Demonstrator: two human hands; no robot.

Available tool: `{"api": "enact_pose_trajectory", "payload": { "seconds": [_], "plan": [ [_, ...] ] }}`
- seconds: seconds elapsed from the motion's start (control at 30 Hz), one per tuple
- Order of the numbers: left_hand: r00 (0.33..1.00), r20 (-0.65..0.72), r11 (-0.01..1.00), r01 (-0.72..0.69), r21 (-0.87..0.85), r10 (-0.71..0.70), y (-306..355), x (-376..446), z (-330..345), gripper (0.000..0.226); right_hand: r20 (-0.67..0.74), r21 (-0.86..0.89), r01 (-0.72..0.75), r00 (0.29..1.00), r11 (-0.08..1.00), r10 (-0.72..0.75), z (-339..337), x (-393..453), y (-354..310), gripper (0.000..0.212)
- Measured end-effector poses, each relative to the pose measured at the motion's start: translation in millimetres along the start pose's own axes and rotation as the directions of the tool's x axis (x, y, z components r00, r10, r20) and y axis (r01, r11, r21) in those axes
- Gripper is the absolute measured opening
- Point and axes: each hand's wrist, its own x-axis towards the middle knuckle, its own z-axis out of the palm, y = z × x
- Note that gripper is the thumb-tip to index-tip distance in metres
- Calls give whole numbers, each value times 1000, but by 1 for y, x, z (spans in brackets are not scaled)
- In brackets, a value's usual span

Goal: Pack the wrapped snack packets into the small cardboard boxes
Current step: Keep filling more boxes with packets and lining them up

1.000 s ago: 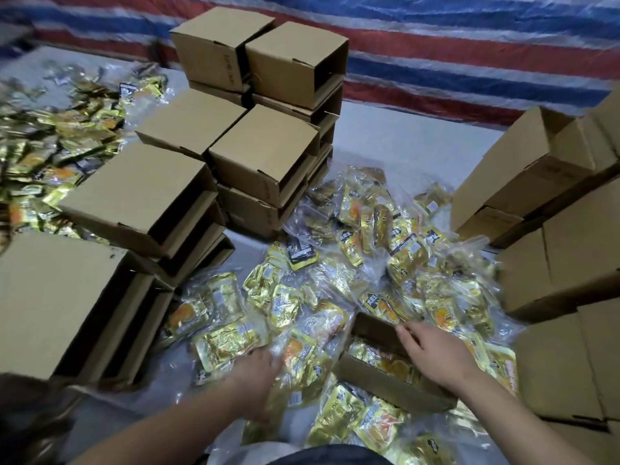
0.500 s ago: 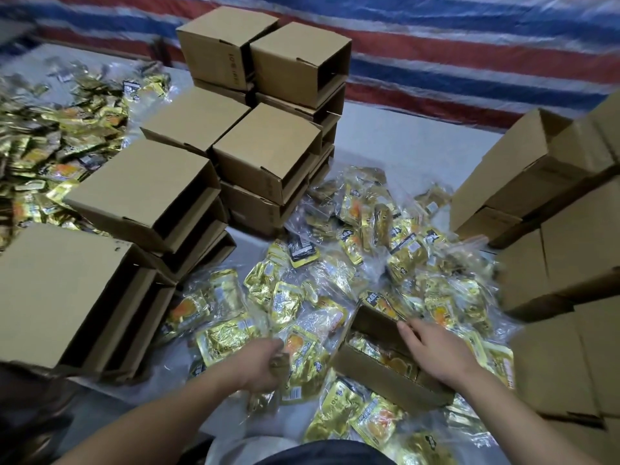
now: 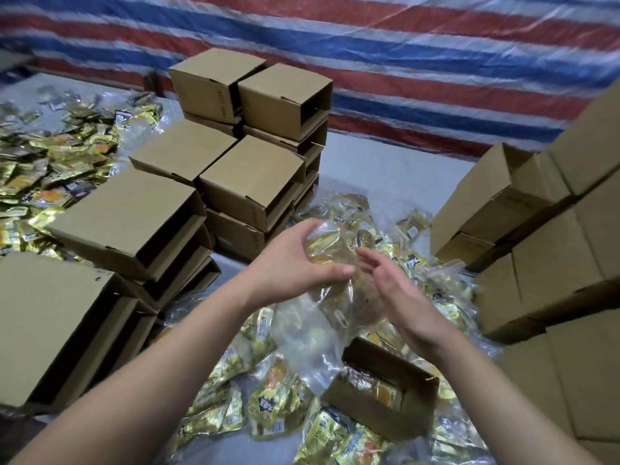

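My left hand (image 3: 295,260) grips a clear bag of gold snack packets (image 3: 322,317) by its top, and the bag hangs down in the air above the pile. My right hand (image 3: 399,293) is beside the bag on its right, fingers straight, touching or nearly touching the plastic. Below the bag lies a small open cardboard box (image 3: 385,407) on its side with orange and gold packets inside. Several more bagged gold packets (image 3: 278,407) lie on the floor around the box.
Stacks of empty small cardboard boxes (image 3: 248,176) stand at the left and centre, their open sides facing right. More cardboard boxes (image 3: 550,270) are stacked on the right. Loose gold packets (image 3: 50,162) cover the floor at far left. A red, white and blue striped tarp (image 3: 402,62) hangs behind.
My left hand has lifted a bag of packets off the pile and raised it. My right hand left the open box and rose beside the bag. The view tilted up.
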Motion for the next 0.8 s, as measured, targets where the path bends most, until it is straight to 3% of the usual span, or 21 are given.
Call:
{"api": "enact_pose_trajectory", "payload": {
  "seconds": [0.13,0.23,0.33,0.43,0.53,0.6,0.67,0.73,0.8],
  "plan": [
    [987,-161,1000,-5,15,7,45,26,27,81,-116,-444,55,986,894,-118,-4,-4,-33,86],
    [985,-171,999,9,-36,-15,61,40,46,74,-198,-592,-28,974,805,-112,-18,-9,-38,127],
    [984,-165,987,35,-157,-61,69,47,62,67,-206,-695,-22,964,719,-170,-30,-10,-37,127],
    [995,9,947,94,-307,-96,74,53,75,58,-231,-784,-43,946,619,-226,-40,-11,-32,120],
    [963,256,863,195,-466,-79,73,57,79,43,-253,-842,-82,933,533,-255,-54,-16,-21,100],
    [922,383,819,263,-510,-57,65,57,83,47,-279,-835,-113,931,539,-237,-62,-23,-13,90],
    [912,406,824,271,-497,-55,49,56,91,51,-299,-777,-154,944,611,-142,-68,-33,-4,90],
    [943,318,908,213,-362,-95,20,51,99,49,-248,-701,-185,969,689,9,-72,-42,8,85],
    [976,185,983,141,-117,-118,-21,42,104,43,-115,-655,-184,983,733,143,-69,-45,19,70]
  ]
}}
